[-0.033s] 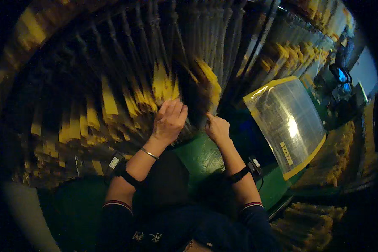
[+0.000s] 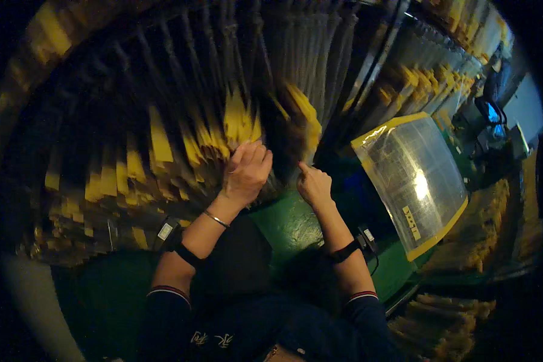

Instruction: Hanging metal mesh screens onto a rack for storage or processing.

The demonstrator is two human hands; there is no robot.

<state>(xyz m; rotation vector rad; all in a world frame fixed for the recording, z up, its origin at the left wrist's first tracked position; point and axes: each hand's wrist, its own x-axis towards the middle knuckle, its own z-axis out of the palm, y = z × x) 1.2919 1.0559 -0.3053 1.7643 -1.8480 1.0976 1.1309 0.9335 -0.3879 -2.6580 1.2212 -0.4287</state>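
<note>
Rows of hanging sheets with yellow edges fill the space in front of me, blurred by dim light. My left hand is at the lower end of a bunch of yellow-edged sheets, its fingers bent together over their edge. To its right, my right hand is mostly curled, with the index finger reaching up to the bottom of another yellow-edged sheet. A dark gap lies between the two bunches. What the right fingertips pinch, if anything, is too dark to tell.
A large see-through sheet with a yellow border and a small yellow label leans at the right. Below my hands is a green surface. More yellow-edged stacks fill the right side. A lit blue screen shows at the far right.
The view has shifted very slightly. Both hands stay at the same sheets, with no visible change in grip.
</note>
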